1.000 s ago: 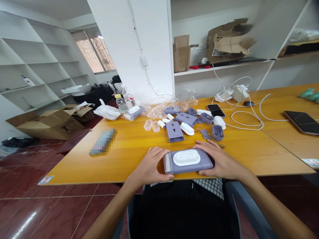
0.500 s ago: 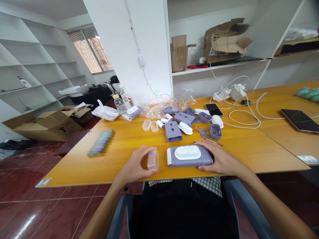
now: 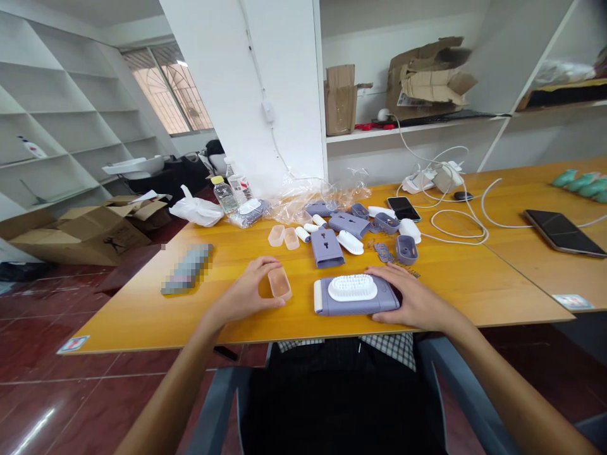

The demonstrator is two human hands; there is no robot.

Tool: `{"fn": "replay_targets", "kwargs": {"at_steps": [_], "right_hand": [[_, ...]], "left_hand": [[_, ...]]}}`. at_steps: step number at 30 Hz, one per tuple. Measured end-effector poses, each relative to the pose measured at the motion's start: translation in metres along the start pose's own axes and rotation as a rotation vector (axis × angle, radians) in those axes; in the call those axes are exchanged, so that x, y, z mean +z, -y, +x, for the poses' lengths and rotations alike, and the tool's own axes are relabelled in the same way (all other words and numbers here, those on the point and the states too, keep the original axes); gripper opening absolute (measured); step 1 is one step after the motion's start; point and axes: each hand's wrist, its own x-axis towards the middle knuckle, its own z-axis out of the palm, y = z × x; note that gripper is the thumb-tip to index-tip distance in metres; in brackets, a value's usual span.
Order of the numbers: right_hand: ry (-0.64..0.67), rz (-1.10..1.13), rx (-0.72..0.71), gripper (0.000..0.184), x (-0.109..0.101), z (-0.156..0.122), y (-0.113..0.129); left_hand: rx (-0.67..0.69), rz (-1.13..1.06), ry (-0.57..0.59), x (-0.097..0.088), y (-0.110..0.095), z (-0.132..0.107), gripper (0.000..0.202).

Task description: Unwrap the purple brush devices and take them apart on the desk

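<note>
No legible text anywhere in view.
- Water bottle [image 3: 224, 193] at far bench [image 3: 474, 284] edge: label band, print too small to read.
- Floor cardboard box [image 3: 102, 230]: dark printed mark, not readable.
- Shelf cardboard box [image 3: 429, 76]: white paper label, blurred.
- Stickers on bench corners [image 3: 73, 344] [image 3: 568, 300]: coloured print, illegible.
- Flat item [image 3: 186, 268]: pixelated.
- Clear cup [image 3: 279, 282] gripped in left hand [image 3: 246, 294], purple case [image 3: 355, 297] under flat right hand [image 3: 415, 303]: no markings seen.
</note>
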Motion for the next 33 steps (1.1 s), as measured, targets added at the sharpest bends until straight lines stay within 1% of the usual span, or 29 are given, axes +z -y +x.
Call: {"fn": "replay_targets", "kwargs": {"at_steps": [2, 4, 7, 9, 11, 14, 16, 19, 20, 21, 22, 24, 26, 29, 33], "right_hand": [[0.001, -0.002, 0.002, 0.084, 0.0, 0.0, -0.001], [-0.002, -0.004, 0.015, 0.084, 0.001, -0.001, -0.001], [0.0, -0.004, 0.033, 0.084, 0.003, 0.0, -0.001], [-0.007, -0.001, 0.038, 0.084, 0.004, 0.0, 0.0], [-0.031, -0.002, 0.051, 0.082, 0.005, 0.0, 0.0], [-0.072, -0.01, 0.082, 0.082, 0.008, -0.001, -0.001], [-0.091, -0.023, 0.105, 0.083, 0.011, -0.001, -0.001], [-0.118, -0.051, 0.148, 0.08, 0.014, 0.001, 0.0], [-0.127, -0.061, 0.164, 0.079, 0.015, 0.002, 0.0], [-0.135, -0.068, 0.178, 0.078, 0.016, 0.003, 0.001], [-0.143, -0.075, 0.191, 0.077, 0.016, 0.005, 0.002], [-0.157, -0.086, 0.214, 0.075, 0.018, 0.007, 0.004], [-0.172, -0.099, 0.224, 0.073, 0.02, 0.008, 0.004], [-0.205, -0.127, 0.216, 0.072, 0.023, 0.008, 0.003], [-0.221, -0.148, 0.218, 0.075, 0.026, 0.008, -0.001]], "left_hand": [[-0.009, -0.006, 0.074, -0.006, 0.008, 0.008, 0.073], [-0.027, -0.046, 0.073, -0.009, 0.018, 0.015, 0.075], [-0.061, -0.113, -0.013, -0.009, 0.029, 0.021, 0.076], [-0.071, -0.116, -0.074, -0.006, 0.033, 0.02, 0.078], [-0.077, -0.071, -0.113, -0.003, 0.034, 0.015, 0.082], [-0.12, 0.058, -0.156, 0.006, 0.029, 0.002, 0.086], [-0.137, 0.123, -0.235, 0.013, 0.022, -0.009, 0.075], [-0.091, 0.142, -0.399, 0.025, 0.005, -0.025, 0.043], [-0.058, 0.137, -0.426, 0.029, -0.001, -0.029, 0.035], [-0.013, 0.128, -0.425, 0.032, -0.007, -0.033, 0.029], [0.04, 0.116, -0.395, 0.035, -0.012, -0.035, 0.024], [0.144, 0.084, -0.3, 0.04, -0.021, -0.035, 0.02], [0.218, 0.065, -0.209, 0.044, -0.027, -0.032, 0.02], [0.266, 0.086, -0.124, 0.05, -0.029, -0.023, 0.025], [0.259, 0.144, -0.041, 0.057, -0.03, -0.015, 0.036]]}}
